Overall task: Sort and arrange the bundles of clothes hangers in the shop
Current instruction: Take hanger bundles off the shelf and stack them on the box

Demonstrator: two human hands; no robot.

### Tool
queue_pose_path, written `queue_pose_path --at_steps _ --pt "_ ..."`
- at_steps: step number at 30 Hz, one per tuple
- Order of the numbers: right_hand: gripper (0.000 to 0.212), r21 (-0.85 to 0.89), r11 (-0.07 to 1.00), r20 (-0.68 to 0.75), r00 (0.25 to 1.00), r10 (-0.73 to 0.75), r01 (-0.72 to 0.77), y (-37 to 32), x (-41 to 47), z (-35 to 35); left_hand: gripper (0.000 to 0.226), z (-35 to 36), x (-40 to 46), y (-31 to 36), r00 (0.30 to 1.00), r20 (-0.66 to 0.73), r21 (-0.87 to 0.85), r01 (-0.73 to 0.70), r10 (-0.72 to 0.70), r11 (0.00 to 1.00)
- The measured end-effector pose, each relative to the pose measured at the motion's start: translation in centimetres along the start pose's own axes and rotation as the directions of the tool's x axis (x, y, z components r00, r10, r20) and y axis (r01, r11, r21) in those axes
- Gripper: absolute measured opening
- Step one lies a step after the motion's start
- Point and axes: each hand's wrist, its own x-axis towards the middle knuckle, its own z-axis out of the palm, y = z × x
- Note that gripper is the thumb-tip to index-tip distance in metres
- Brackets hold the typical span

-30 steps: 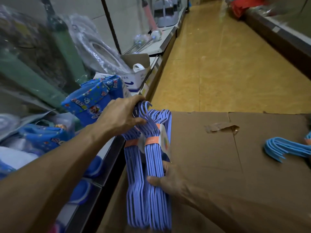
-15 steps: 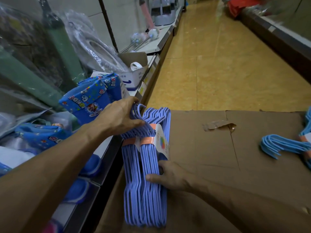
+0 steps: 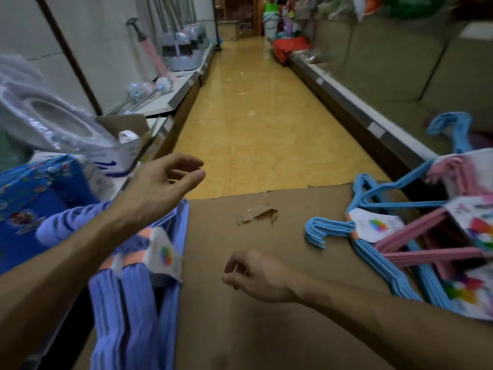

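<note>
Both hands are empty: the left hand (image 3: 162,182) with fingers loosely spread, the right hand (image 3: 256,276) with fingers loosely curled. The banded bundles of purple plastic hangers (image 3: 138,289) lie below the left fingers at the brown cardboard sheet's (image 3: 266,329) edge and could slip off if nudged.

Inside a small household-goods shop: a narrow aisle of yellow floor tiles (image 3: 248,124) between low display shelves (image 3: 346,102), stocked with toilet brushes (image 3: 184,53), wrapped plastic goods (image 3: 40,116) and packaged blue items (image 3: 32,198). Banded, labelled hanger bundles (image 3: 373,231) stacked on flattened cardboard (image 3: 266,316) in the foreground.
</note>
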Motion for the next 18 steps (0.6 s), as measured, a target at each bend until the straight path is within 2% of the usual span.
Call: queue_pose_path --at_steps 6,14,16,18 --pt "0.025 0.009 0.997 -0.158 0.985 0.074 -0.073 4.0 -5.6 -6.6 0.023 6.7 1.9 6.6 0.999 0.011 -0.249 -0.047 0.052 0.967" --pt "0.016 -0.023 0.984 -0.399 0.904 0.152 -0.175 10.2 -13.8 -12.6 0.017 13.9 3.5 14.1 0.992 0.023 -0.408 -0.106 0.126 0.907" --pt "0.016 0.013 0.978 -0.438 0.878 0.191 -0.206 11.5 -16.2 -13.7 0.018 15.7 3.4 15.6 0.989 0.045 -0.443 -0.107 0.142 0.89" --pt "0.015 0.146 0.963 -0.458 0.848 0.268 -0.226 12.8 -18.3 -14.6 0.017 17.6 3.3 17.1 0.986 0.072 -0.468 -0.102 0.153 0.878"
